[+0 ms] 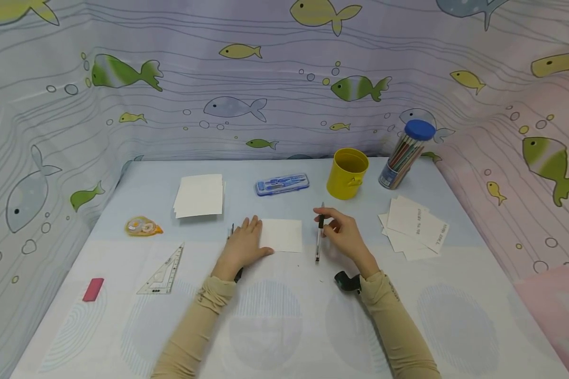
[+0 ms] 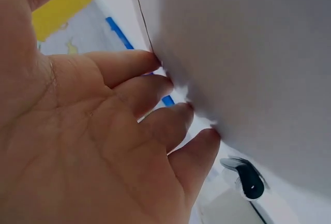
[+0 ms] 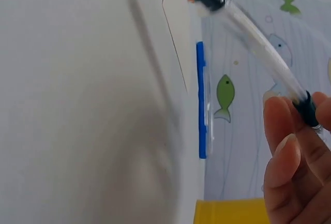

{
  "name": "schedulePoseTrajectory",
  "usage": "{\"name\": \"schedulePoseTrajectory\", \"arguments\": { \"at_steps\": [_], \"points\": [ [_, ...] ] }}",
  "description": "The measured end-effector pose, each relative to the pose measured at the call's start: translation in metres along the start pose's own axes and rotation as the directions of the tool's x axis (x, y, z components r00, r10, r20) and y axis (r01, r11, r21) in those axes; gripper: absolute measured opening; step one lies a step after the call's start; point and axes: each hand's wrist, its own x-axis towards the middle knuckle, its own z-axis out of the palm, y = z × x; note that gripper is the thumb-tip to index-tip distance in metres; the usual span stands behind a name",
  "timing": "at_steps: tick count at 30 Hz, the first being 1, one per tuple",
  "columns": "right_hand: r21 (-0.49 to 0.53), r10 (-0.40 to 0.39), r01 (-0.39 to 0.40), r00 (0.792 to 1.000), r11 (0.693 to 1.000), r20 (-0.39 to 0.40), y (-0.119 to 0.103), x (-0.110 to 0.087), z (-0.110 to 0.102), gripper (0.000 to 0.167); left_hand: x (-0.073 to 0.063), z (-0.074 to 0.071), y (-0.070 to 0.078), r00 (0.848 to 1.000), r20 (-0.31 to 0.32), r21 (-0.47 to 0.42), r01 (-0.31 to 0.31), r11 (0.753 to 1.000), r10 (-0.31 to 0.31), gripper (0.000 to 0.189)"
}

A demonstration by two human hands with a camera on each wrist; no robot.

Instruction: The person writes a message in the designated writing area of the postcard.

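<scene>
A blank white card (image 1: 282, 236) lies in the middle of the table. My left hand (image 1: 244, 243) rests at its left edge, fingers stretched out and thumb by the lower corner. In the left wrist view, the fingertips (image 2: 178, 115) of that hand touch the surface. Right of the card, my right hand (image 1: 345, 232) pinches a pen (image 1: 319, 239) with a clear barrel and dark ends, held between thumb and fingers. In the right wrist view, the pen (image 3: 264, 48) is off the table and tilted. A thin dark object (image 1: 232, 229) is partly hidden behind the left hand.
A paper stack (image 1: 199, 195), correction tape (image 1: 143, 226), set square (image 1: 163, 273) and pink eraser (image 1: 93, 289) lie left. Behind are a blue tool case (image 1: 282, 184), yellow cup (image 1: 347, 173) and pencil tub (image 1: 405, 155). Several printed cards (image 1: 414, 226) lie right.
</scene>
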Motion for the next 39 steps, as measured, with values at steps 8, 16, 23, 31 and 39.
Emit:
{"name": "schedulePoseTrajectory", "arguments": {
  "at_steps": [8,16,23,31,39],
  "points": [
    [-0.097,-0.104,0.101,0.994,0.990,-0.026,0.006,-0.001,0.005,0.039,-0.003,0.003,0.015,1.000,0.011,0.044,-0.011,0.999,0.011,0.089],
    [-0.105,-0.100,0.095,0.994,0.990,-0.045,-0.014,-0.004,0.007,0.029,-0.005,0.004,0.020,1.000,0.021,0.049,-0.001,0.999,0.000,0.089],
    [-0.117,-0.080,0.077,0.996,0.990,-0.026,-0.008,-0.002,0.014,0.020,-0.005,0.005,0.018,1.000,0.000,0.052,-0.010,0.999,0.010,0.086],
    [-0.066,-0.058,0.058,0.998,0.996,0.002,0.007,0.000,0.019,0.020,-0.006,0.006,0.017,1.000,-0.019,0.069,-0.016,0.997,0.017,0.084],
    [-0.020,0.048,-0.047,0.998,0.999,0.037,0.000,0.001,0.019,0.017,-0.008,0.006,0.018,1.000,-0.021,0.055,-0.010,0.998,0.012,0.083]
  ]
}}
